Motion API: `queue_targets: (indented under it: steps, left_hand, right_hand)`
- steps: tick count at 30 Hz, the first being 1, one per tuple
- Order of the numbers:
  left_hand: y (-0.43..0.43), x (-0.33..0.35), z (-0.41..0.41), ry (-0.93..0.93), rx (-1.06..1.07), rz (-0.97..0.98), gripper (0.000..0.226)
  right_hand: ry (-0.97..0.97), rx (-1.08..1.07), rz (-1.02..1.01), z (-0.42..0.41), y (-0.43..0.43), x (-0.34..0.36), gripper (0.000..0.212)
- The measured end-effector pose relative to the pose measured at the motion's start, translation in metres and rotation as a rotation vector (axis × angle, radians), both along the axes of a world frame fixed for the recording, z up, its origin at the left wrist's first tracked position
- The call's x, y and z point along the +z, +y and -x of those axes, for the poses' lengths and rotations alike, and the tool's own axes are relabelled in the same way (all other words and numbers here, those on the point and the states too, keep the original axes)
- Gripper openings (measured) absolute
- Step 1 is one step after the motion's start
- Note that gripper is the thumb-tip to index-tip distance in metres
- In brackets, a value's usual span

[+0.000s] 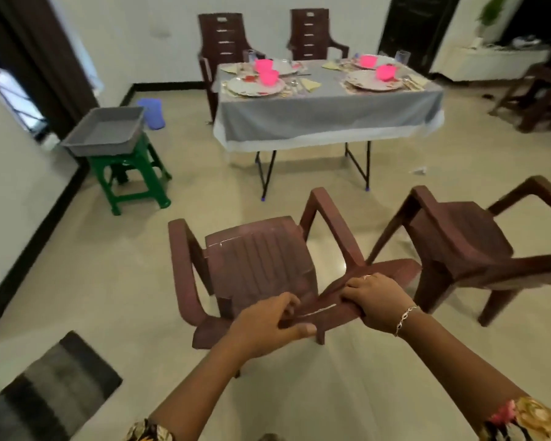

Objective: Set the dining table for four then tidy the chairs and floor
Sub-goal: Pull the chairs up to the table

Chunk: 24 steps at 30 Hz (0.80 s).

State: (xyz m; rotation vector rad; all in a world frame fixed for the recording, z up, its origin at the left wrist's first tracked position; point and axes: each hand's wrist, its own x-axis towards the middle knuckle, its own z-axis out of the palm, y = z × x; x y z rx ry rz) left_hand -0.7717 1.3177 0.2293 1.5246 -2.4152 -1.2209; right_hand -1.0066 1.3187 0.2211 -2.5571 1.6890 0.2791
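The near brown chair (261, 262) stands on the floor well short of the dining table (328, 113), its backrest foreshortened and partly covered by both hands: the left hand (268, 323) and right hand (379, 305) curl their fingers round its top edge. A second chair (458, 237) beside it is cut off at the right. Pink bowls (269, 77) sit on plates (242, 86) on the table; their contents cannot be told. A grey tub (105, 132) rests on a green stool (131, 173).
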Motion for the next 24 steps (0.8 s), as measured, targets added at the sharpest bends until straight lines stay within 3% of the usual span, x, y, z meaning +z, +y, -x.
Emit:
queue_targets:
  steps: [2,4,6,20,23,24]
  left_hand:
    - [0.013,-0.001,-0.001,-0.262,-0.101,0.192,0.061]
    - [0.023,-0.006,0.002,-0.435,-0.118,0.420,0.041]
    - [0.031,-0.008,0.006,-0.519,-0.085,0.520,0.027]
    - [0.038,-0.005,0.004,-0.602,-0.172,0.615,0.027]
    - [0.028,-0.008,-0.004,-0.597,-0.187,0.609,0.026]
    - [0.026,-0.012,-0.007,-0.594,-0.195,0.600,0.026]
  right_hand:
    - [0.002,-0.017,0.044,0.003,0.000,-0.005,0.034]
    - [-0.011,-0.036,0.091,0.003,0.003,-0.012,0.031]
    - [-0.012,-0.057,0.119,0.003,0.008,-0.018,0.032]
    - [-0.017,-0.096,0.148,-0.004,0.032,-0.020,0.028]
    - [-0.017,-0.103,0.217,-0.013,0.032,-0.016,0.009]
    - [-0.043,-0.104,0.236,-0.016,0.035,-0.020,0.017]
